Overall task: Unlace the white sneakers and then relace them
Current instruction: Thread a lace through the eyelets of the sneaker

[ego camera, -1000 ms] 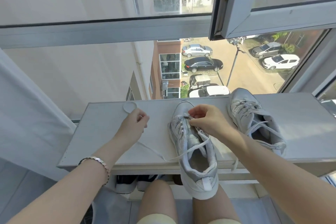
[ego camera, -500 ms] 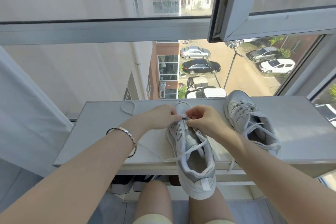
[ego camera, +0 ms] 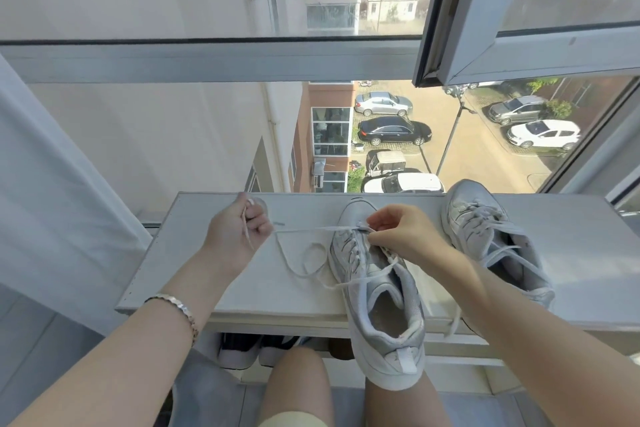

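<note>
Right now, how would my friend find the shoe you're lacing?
Below the window sits a white shelf with two white sneakers. Pick the middle sneaker, its heel hanging over the front edge. Unlike the right sneaker, its lace runs sideways to the left hand while the right hand pinches it near the toe.

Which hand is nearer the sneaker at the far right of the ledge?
Right. The right hand pinches the lace at the toe of the middle sneaker, just beside the far-right sneaker. The left hand grips the lace end much further left.
</note>
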Tool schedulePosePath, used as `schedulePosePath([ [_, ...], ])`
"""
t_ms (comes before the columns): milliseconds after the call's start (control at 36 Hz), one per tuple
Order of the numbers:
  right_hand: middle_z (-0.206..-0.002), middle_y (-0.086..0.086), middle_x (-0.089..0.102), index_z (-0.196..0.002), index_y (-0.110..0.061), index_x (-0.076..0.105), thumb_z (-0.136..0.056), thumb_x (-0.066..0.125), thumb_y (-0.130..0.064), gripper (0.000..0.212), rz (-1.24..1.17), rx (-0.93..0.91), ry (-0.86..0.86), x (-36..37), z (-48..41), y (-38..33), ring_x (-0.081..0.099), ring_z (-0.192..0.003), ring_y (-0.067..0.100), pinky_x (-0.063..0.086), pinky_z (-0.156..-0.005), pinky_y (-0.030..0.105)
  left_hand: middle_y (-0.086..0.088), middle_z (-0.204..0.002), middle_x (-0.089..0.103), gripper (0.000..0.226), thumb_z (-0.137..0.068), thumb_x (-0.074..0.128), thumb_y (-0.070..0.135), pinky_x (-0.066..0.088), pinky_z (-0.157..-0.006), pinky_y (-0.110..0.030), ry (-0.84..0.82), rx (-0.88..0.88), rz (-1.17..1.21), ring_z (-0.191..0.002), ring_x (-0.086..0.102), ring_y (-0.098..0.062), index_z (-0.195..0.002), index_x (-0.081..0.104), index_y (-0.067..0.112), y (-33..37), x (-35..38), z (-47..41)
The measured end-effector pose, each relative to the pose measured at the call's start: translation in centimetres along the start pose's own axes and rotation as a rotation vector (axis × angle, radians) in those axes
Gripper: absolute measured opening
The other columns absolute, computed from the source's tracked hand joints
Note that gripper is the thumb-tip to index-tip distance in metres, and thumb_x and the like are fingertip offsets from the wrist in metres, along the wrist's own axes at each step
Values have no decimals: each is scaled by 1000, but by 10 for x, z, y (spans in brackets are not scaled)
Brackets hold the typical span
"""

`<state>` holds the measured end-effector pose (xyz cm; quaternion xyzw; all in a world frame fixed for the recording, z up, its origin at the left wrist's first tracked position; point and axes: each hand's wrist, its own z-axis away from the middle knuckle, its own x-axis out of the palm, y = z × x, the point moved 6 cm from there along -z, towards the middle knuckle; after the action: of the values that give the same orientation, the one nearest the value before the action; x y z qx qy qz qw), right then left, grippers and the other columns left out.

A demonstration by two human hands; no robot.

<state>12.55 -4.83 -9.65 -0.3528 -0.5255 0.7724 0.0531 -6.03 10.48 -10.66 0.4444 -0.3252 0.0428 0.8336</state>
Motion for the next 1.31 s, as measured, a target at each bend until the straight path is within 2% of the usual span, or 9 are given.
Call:
schedulePosePath([
  [194, -78, -3, 65, -88, -15, 66, -74, 68, -1, 20, 14, 37, -57, 0, -5, -2, 60, -69, 7, 46, -62, 18, -10, -66, 48, 37, -99, 39, 19, 39, -55, -28, 595, 378, -818, -56, 45, -22, -62, 44, 13, 68, -105, 0],
  [333, -84, -2, 64, -94, -14, 65, -78, 64, -3, 19, 86, 49, -75, 3, -3, -8, 58, -70, 6, 44, -57, 17, -8, -58, 48, 43, -98, 42, 21, 33, -65, -30, 496, 361, -1094, -65, 47, -26, -58, 49, 9, 52, -85, 10],
  [472, -103, -5, 53, -98, -20, 66, -85, 61, -39, 23, 433, -337, 110, 10, 25, -55, 46, -100, 12, 35, -81, 25, -6, -60, 41, 41, -98, 47, 24, 32, -47, -22, 239, 266, -749, -48, 36, -13, -60, 49, 8, 14, -38, 15],
  [556, -109, -3, 48, -104, -22, 65, -84, 55, -54, 39, 845, -499, -52, 41, 48, -75, 37, -110, 17, 30, -94, 29, -4, -61, 41, 38, -97, 48, 22, 25, -40, -17, 198, 234, -532, -41, 32, -6, -61, 47, 9, 7, -18, 21],
  [722, -111, 9, 46, -101, -8, 58, -90, 47, -10, 16, 1134, -413, -136, 62, 46, -70, 43, -107, 27, 34, -74, 30, -1, -62, 43, 38, -99, 47, 25, 21, -40, -17, 193, 227, -384, -41, 29, -6, -63, 46, 12, 13, -2, 30],
  [861, -99, 9, 55, -95, -4, 59, -98, 40, -30, 32, 752, -441, -135, 51, 47, -75, 49, -94, 20, 41, -82, 32, 0, -64, 47, 35, -99, 46, 26, 25, -41, -17, 194, 248, -446, -45, 31, -8, -66, 47, 13, 14, 0, 38],
  [944, -70, 12, 51, -76, 5, 51, -97, 43, -31, 42, 272, -342, -129, 26, 56, -85, 45, -61, 12, 35, -62, 25, 1, -65, 52, 27, -97, 48, 27, 27, -42, -16, 136, 248, -452, -47, 32, -9, -74, 47, 15, 13, 10, 46],
  [1111, -47, -3, 39, -58, -10, 41, -90, 56, -23, 38, -584, -319, -179, -24, 64, -105, 42, -45, 13, 48, -55, 27, 2, -82, 69, 10, -90, 58, 19, 33, -48, -13, -242, 253, -605, -51, 41, -4, -96, 62, 26, 0, 70, 72],
  [1306, -47, -5, 34, -76, -11, 51, -98, 33, -21, 30, -1123, -174, -155, -57, 56, -99, 36, -41, 8, 38, -40, 17, 19, -78, 68, 8, -88, 62, 28, 42, -64, -9, -486, 423, -885, -69, 58, -5, -93, 69, 30, -24, 141, 90],
])
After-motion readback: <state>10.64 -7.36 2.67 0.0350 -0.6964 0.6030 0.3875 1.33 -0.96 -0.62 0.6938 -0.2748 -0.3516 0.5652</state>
